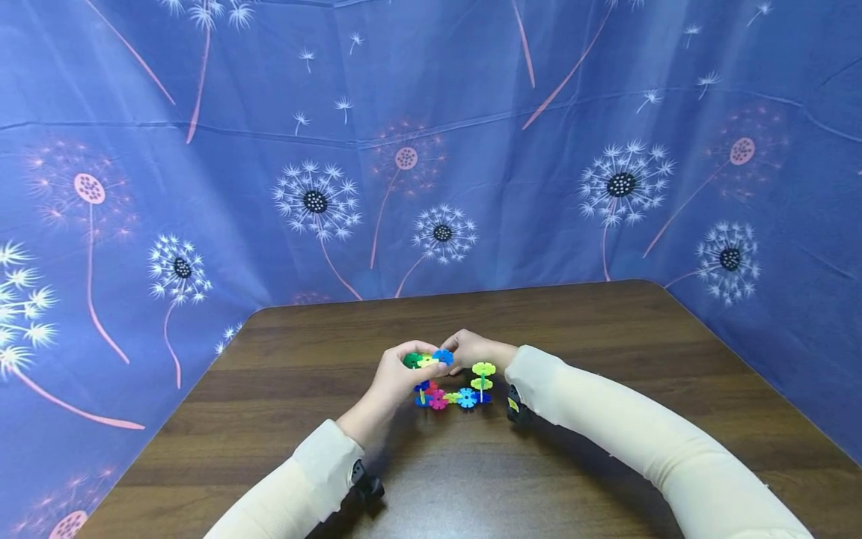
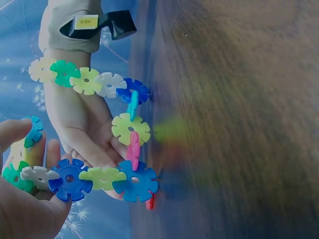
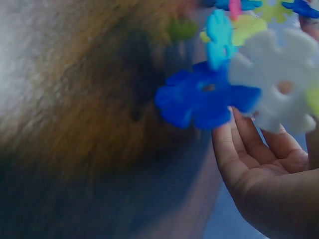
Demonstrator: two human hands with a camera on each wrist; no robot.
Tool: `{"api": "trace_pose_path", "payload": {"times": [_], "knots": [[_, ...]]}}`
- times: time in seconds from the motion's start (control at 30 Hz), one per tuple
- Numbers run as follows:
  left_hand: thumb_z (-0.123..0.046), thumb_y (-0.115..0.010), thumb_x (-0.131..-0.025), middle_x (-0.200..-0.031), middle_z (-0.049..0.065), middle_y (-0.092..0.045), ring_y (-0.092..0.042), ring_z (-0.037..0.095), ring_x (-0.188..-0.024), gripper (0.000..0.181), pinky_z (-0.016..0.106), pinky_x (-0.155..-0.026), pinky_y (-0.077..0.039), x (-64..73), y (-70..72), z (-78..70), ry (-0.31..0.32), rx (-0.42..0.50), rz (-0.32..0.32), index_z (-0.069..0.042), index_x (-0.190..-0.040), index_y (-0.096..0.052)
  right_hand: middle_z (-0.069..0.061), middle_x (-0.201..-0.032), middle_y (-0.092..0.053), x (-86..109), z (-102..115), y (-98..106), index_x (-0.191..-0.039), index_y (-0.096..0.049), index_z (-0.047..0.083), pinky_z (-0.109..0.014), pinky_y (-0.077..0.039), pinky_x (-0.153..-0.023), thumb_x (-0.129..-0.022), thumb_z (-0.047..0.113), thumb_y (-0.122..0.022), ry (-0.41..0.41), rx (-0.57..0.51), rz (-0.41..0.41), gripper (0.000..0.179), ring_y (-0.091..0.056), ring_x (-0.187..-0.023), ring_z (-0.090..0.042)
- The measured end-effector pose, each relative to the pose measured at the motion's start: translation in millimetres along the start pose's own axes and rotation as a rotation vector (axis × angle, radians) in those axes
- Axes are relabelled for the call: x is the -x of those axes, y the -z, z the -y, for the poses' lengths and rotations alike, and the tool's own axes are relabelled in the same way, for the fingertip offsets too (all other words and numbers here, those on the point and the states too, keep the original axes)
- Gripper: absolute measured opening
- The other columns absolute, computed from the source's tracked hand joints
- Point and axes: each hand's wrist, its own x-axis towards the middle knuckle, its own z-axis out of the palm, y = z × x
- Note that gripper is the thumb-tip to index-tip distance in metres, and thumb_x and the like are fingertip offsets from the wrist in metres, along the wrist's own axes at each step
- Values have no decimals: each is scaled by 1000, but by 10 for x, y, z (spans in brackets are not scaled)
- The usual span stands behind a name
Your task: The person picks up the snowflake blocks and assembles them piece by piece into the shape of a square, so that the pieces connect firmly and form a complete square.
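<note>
A structure of interlocking plastic flower-shaped discs (image 1: 438, 399) stands on the table, several discs joined in many colours. My left hand (image 1: 393, 374) grips its raised left part, thumb in front and fingers behind, around a green disc (image 1: 412, 360), a yellow disc and a blue disc (image 1: 444, 357). In the left wrist view a dark blue disc (image 2: 71, 180) shows beside the left fingers (image 2: 52, 152). My right hand (image 1: 474, 350) reaches in behind the structure, close to the blue disc. Discs partly hide its fingertips in the right wrist view, behind a white disc (image 3: 256, 64).
Yellow discs (image 1: 483, 369) form an upright column at the structure's right end. The brown wooden table (image 1: 572, 464) extends around both arms. Behind it hangs a blue dandelion-print cloth (image 1: 505, 187). Black wrist cameras (image 1: 367, 483) sit on both cuffs.
</note>
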Motion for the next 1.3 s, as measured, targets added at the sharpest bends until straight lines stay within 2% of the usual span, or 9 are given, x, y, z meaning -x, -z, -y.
{"api": "trace_pose_path", "payload": {"times": [0.2,0.33,0.47,0.57,0.7,0.8,0.97,1.1,1.3], "knots": [[-6,-77,-80,-95,7,-69,-56,6,-72,20,20,-64,-50,130,14,-215,0,1,10,2,-97,-71,1,-72,-67,-46,31,-99,-91,-74,1,-25,-56,-63,-76,11,-83,1,114,-58,21,-58,-61,-8],[-3,-76,-80,-93,7,-69,-56,7,-72,19,19,-64,-49,195,29,-316,-10,-3,11,4,-96,-70,3,-58,-57,-80,38,-146,-69,-65,7,-19,-42,-51,-74,17,-85,43,209,-40,23,-48,-53,-8],[-4,-78,-79,-92,5,-68,-54,7,-72,20,20,-62,-48,121,20,-164,-9,-8,-14,2,-97,-71,5,-59,-49,-89,65,-184,-65,-55,10,-19,-36,-52,-73,16,-85,80,279,3,31,-42,-57,-8],[-6,-79,-78,-92,3,-68,-54,7,-71,20,20,-61,-48,41,12,-26,-4,-7,-27,-1,-97,-72,5,-63,-49,-87,94,-204,-70,-58,8,-20,-38,-56,-73,15,-85,89,331,18,28,-42,-61,-9],[-9,-81,-78,-92,4,-68,-54,7,-70,21,19,-60,-48,13,3,25,-23,-12,-28,-3,-96,-73,4,-70,-56,-82,108,-207,-80,-65,6,-21,-42,-59,-72,15,-86,88,374,8,24,-47,-66,-10],[-12,-81,-78,-93,5,-68,-55,7,-71,22,19,-61,-49,18,-1,25,-35,-16,-16,-3,-96,-73,-3,-71,-66,-74,77,-182,-83,-66,2,-22,-50,-60,-73,11,-85,75,297,0,23,-58,-63,-12],[-12,-80,-79,-90,3,-68,-57,6,-69,23,20,-62,-51,29,-1,27,-36,-2,-6,-1,-97,-71,-10,-71,-70,-18,-12,-86,-93,-67,-7,-31,-59,-61,-83,-6,-70,23,-46,25,10,-65,-55,-15],[-9,-80,-78,-85,1,-66,-55,7,-67,21,20,-60,-49,46,-14,26,-11,11,-25,-1,-96,-71,-12,-77,-71,95,-59,60,-104,-67,-9,-33,-59,-68,-89,-8,-58,-5,-262,50,17,-67,-60,-15],[-3,-77,-78,-87,5,-67,-54,8,-69,19,20,-61,-47,131,-27,-116,-29,-4,-63,2,-95,-70,-14,-93,-74,354,22,313,-112,-65,-11,-31,-57,-82,-91,-1,-62,-7,-364,61,23,-71,-79,-16]]}}
